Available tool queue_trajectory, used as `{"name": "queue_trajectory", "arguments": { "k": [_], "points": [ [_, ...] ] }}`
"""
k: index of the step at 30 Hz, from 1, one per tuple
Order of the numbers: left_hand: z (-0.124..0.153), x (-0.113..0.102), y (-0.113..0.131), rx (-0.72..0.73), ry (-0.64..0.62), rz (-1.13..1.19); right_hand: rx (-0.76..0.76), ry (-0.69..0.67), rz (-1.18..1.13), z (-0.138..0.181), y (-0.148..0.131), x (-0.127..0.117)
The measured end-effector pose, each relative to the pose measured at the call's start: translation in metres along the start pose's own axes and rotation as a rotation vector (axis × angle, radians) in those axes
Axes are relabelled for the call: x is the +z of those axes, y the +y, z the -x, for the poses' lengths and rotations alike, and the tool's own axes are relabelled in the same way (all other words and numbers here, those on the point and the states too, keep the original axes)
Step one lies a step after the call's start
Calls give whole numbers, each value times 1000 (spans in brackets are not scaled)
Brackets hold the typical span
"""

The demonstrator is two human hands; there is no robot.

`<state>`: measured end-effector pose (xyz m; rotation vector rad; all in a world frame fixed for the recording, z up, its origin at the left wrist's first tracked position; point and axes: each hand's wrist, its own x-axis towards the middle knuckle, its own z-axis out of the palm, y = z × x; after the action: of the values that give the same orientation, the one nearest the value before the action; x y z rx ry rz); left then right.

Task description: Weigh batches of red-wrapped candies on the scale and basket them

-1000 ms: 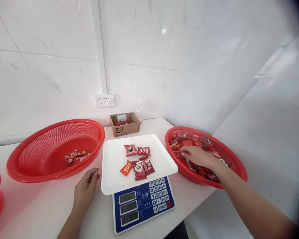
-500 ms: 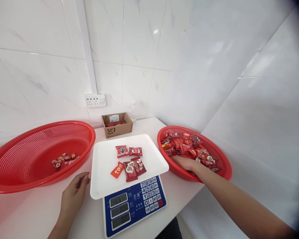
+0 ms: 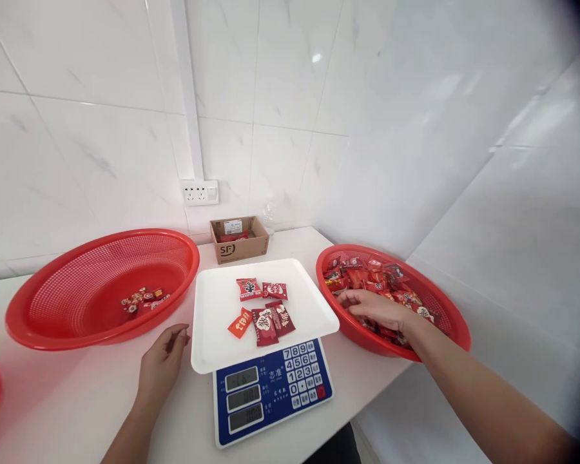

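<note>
In the head view, our right hand [image 3: 374,309] has risen from its dip among the wrapped packets [image 3: 362,278] in the red basket [image 3: 437,301], fingers bent, possibly holding something; we cannot tell. Our left hand [image 3: 160,361] stays narrowly curled beside the white tray [image 3: 217,309], contents unclear, and the tray's five packets [image 3: 265,327] are unchanged, so none has been added.

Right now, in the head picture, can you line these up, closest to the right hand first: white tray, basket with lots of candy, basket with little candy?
1. Basket with lots of candy: right side, under the right hand.
2. White tray: in the middle.
3. Basket with little candy: left of the tray.
</note>
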<state>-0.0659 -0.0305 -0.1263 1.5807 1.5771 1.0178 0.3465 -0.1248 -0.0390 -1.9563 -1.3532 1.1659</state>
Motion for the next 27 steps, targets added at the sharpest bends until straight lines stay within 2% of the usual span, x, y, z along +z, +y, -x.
{"name": "queue_trajectory", "arguments": {
  "k": [3,6,8,11,16,22,27],
  "points": [
    [1,0,1,-15,-11,12,-33,173,22,0,-11,1],
    [1,0,1,-11,-16,25,-169,301,12,-2,-33,13],
    [1,0,0,-2,-19,28,-326,239,-3,-2,-51,29],
    [-1,0,-3,9,-13,33,-457,130,125,-4,-75,61],
    [0,-1,-1,20,1,44,-574,25,280,-13,-95,101],
    [2,-2,3,23,-3,33,-633,15,330,-24,-101,116],
    [1,-2,1,40,-9,40,-702,79,423,-26,-100,121]
  ]
}}
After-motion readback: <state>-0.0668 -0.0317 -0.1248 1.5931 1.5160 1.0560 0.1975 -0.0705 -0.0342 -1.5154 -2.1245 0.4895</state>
